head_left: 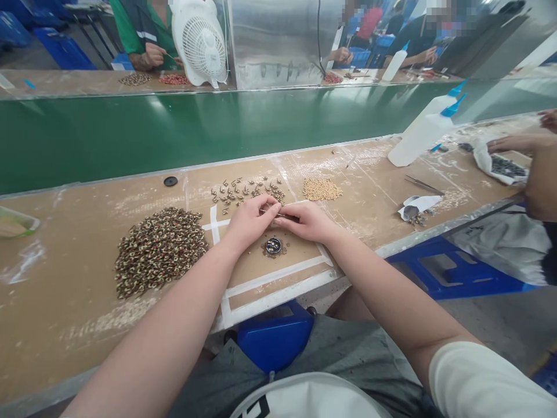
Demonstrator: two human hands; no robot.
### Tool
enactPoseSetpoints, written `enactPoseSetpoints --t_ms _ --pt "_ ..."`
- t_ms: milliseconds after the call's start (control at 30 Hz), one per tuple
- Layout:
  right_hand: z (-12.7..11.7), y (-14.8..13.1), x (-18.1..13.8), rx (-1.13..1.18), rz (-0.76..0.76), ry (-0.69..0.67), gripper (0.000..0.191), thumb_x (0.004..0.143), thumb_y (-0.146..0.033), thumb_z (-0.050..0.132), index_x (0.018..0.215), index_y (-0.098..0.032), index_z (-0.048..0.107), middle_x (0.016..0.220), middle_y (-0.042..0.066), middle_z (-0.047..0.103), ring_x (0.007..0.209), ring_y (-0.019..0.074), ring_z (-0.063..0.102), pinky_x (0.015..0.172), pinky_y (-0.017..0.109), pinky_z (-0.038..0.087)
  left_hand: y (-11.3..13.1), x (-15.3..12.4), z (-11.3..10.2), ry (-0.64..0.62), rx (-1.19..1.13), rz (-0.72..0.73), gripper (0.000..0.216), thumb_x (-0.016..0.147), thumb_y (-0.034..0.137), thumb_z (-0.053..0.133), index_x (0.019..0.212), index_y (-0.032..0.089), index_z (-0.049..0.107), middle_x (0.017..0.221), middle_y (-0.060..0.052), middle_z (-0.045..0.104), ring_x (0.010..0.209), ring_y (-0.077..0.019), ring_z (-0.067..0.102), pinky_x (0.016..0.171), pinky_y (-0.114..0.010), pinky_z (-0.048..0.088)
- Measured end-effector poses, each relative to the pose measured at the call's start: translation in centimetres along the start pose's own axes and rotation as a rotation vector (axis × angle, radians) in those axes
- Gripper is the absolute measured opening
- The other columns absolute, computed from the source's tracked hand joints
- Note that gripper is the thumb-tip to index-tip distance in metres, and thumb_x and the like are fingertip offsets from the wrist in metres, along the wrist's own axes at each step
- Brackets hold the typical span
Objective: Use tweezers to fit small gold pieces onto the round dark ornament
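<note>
Both hands meet over the taped-off part of the table. My right hand (307,220) is closed around thin metal tweezers (287,216), whose tips point left toward the other hand. The thumb and fingers of my left hand (256,217) are pinched together at those tips; what they hold is too small and hidden to make out. Just below sits a small round black dish (273,246) with a few tiny pieces in it. Small metal parts (235,190) lie scattered behind my hands. A small pile of yellowish beads (322,188) is to their right.
A large heap of brown-and-gold parts (161,249) lies left. A black disc (170,181) is near the green belt (130,128). Right stand white bottles (420,139), with other tweezers (424,186) and a white packet (420,204). A co-worker's hand (517,144) is far right.
</note>
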State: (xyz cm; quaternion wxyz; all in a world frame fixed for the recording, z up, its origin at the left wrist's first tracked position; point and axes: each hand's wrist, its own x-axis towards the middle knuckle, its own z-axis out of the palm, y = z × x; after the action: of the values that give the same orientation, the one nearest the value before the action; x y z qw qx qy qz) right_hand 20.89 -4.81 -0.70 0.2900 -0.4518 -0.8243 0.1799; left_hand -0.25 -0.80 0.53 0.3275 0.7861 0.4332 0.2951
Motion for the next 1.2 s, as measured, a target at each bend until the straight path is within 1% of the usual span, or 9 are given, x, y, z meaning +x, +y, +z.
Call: enactPoseSetpoints --t_ms 67,233,467,700,867,1100,1200 --pt "0.02 -0.01 -0.01 -0.006 -0.007 -0.003 0.030 0.107 -0.043 0.061 0.101 -0.019 0.078 0.079 0.002 0.074 0.067 0.0148 0.059 0.068 0.028 0.037 0.00 0.00 0.04 -0.007 0.003 0.005 0.024 0.099 0.041 0.063 0.099 0.025 0.080 0.084 0.000 0.076 0.077 -0.0182 0.064 0.068 -0.029 0.046" --pt "0.11 0.06 -0.07 -0.028 -0.022 0.043 0.031 0.107 -0.044 0.062 0.101 -0.019 0.079 0.078 0.002 0.074 0.066 0.0147 0.057 0.067 0.028 0.038 0.12 -0.03 0.07 0.002 0.009 0.021 0.026 0.100 0.043 0.063 0.099 0.024 0.080 0.083 -0.001 0.075 0.075 -0.0181 0.063 0.068 -0.029 0.047" --pt "-0.11 -0.12 -0.01 -0.016 -0.027 0.002 0.025 0.107 -0.040 0.063 0.106 -0.020 0.079 0.086 0.004 0.078 0.073 0.0165 0.064 0.070 0.028 0.040 0.20 -0.21 0.14 -0.011 0.034 0.008 0.023 0.100 0.041 0.062 0.101 0.026 0.080 0.085 0.001 0.077 0.078 -0.0187 0.065 0.070 -0.031 0.046" --pt "-0.18 0.09 -0.22 -0.036 -0.008 -0.019 0.029 0.107 -0.043 0.062 0.102 -0.020 0.079 0.078 0.002 0.073 0.068 0.0152 0.059 0.068 0.029 0.037 0.63 -0.35 0.16 -0.031 0.029 -0.011 0.024 0.100 0.041 0.061 0.102 0.026 0.079 0.087 0.000 0.078 0.080 -0.0204 0.067 0.073 -0.033 0.046" --pt "-0.19 0.13 -0.25 -0.021 -0.008 -0.026 0.031 0.108 -0.045 0.061 0.106 -0.021 0.080 0.083 0.003 0.075 0.070 0.0153 0.061 0.069 0.029 0.038 0.55 -0.34 0.19 -0.052 0.012 -0.020 0.023 0.101 0.040 0.060 0.100 0.027 0.078 0.087 0.001 0.077 0.079 -0.0193 0.067 0.072 -0.033 0.045" --pt "-0.09 0.13 -0.16 -0.010 0.006 -0.034 0.033 0.107 -0.047 0.062 0.104 -0.020 0.080 0.077 0.001 0.071 0.068 0.0150 0.059 0.068 0.028 0.037 0.62 -0.34 0.10 -0.046 0.038 -0.010 0.023 0.101 0.041 0.059 0.099 0.026 0.078 0.090 0.000 0.079 0.081 -0.0202 0.067 0.073 -0.034 0.046" --pt "-0.09 0.02 -0.14 -0.014 -0.007 -0.028 0.032 0.107 -0.046 0.061 0.104 -0.020 0.080 0.079 0.002 0.073 0.068 0.0150 0.059 0.068 0.028 0.038 0.56 -0.33 0.07 -0.048 0.029 0.000 0.023 0.101 0.040 0.059 0.100 0.026 0.077 0.092 0.000 0.079 0.082 -0.0202 0.068 0.075 -0.034 0.047"
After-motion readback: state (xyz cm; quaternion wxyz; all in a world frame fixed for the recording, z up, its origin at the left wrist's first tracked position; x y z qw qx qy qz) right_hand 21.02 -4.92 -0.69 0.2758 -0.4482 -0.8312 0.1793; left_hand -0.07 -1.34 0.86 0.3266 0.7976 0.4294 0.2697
